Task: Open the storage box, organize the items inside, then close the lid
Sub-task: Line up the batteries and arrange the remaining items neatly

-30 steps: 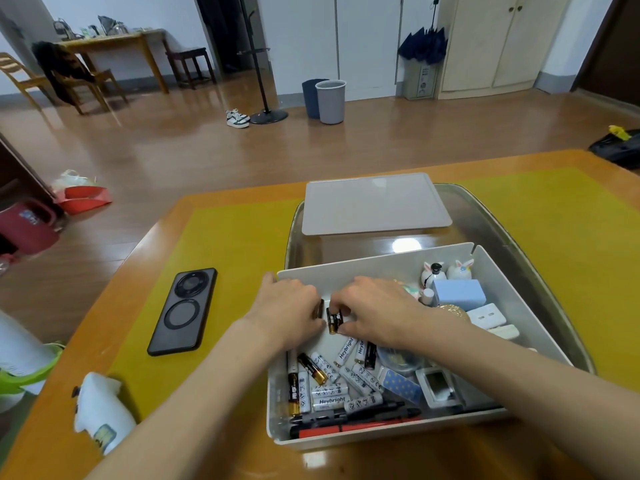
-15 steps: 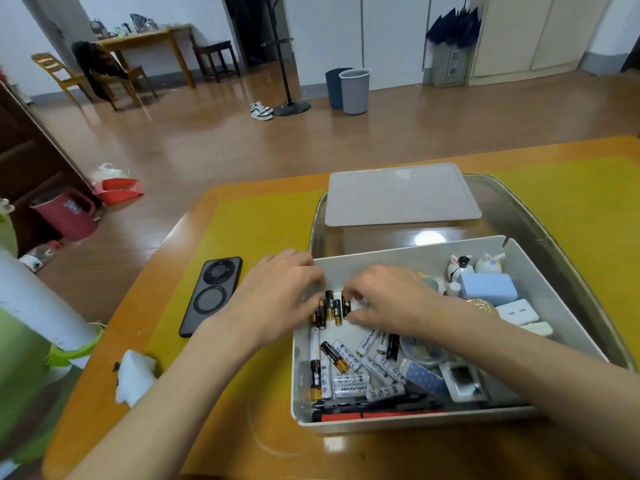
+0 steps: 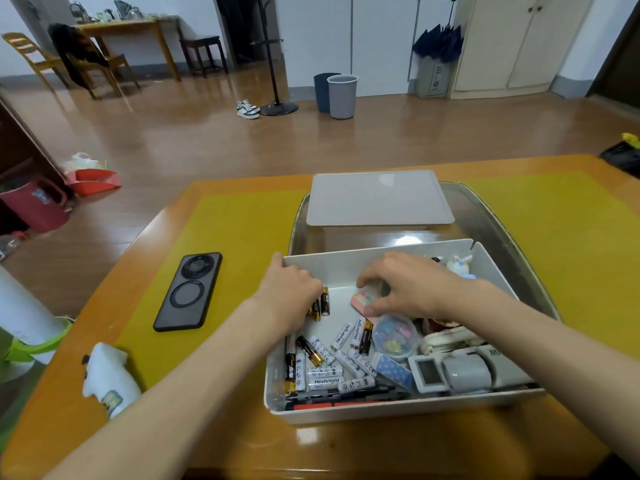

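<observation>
Sitting open near the tabletop's front edge, the storage box [image 3: 388,268] has its lid [image 3: 379,199] behind it. Left hand [image 3: 289,289] fingers curl on black batteries [image 3: 321,303]; right hand [image 3: 405,285] fingers pinch a pink eraser [image 3: 363,301].

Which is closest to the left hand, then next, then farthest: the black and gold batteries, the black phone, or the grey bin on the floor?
1. Black and gold batteries: in the storage box, right at the left hand.
2. Black phone: on the yellow mat, to the left.
3. Grey bin: far across the room.
</observation>
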The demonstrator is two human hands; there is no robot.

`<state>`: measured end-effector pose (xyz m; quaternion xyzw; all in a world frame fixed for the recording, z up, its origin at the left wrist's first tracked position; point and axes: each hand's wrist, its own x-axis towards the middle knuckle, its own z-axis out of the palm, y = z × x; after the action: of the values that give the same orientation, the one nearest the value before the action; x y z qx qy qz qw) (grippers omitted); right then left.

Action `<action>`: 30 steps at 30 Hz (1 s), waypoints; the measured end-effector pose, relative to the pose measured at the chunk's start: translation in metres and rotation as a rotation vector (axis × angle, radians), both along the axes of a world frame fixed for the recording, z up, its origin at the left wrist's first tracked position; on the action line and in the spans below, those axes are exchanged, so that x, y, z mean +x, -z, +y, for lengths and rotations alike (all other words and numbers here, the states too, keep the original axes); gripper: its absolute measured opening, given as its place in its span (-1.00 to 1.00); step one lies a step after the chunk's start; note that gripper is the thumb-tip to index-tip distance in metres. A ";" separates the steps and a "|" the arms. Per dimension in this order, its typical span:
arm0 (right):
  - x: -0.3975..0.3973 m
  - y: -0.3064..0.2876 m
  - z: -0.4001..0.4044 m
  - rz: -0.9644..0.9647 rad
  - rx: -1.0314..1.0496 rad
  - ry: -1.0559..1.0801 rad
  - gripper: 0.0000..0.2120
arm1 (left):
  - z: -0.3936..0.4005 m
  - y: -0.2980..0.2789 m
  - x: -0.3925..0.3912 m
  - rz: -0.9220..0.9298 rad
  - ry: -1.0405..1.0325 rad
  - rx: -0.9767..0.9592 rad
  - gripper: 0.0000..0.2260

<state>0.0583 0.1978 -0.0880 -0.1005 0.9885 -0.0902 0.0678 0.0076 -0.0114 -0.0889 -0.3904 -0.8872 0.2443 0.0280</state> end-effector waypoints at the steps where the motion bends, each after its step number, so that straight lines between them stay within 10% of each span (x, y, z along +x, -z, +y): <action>1: -0.001 0.001 -0.002 0.008 -0.004 0.006 -0.56 | 0.001 0.002 -0.002 0.001 -0.009 0.012 -0.80; 9: -0.014 0.018 -0.024 0.120 0.141 -0.027 -0.63 | -0.003 0.007 -0.011 -0.041 -0.049 0.079 -0.92; 18: -0.001 -0.025 -0.004 0.137 -0.322 0.100 -0.75 | 0.010 0.011 -0.009 -0.066 -0.122 0.122 -0.62; 30: 0.049 -0.030 0.021 -0.051 0.067 -0.105 -0.65 | 0.003 -0.006 -0.008 -0.174 -0.134 0.217 -0.67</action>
<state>0.1069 0.2186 -0.0578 -0.1475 0.9823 -0.0558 0.1007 -0.0007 -0.0088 -0.0832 -0.3446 -0.9316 0.1136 -0.0235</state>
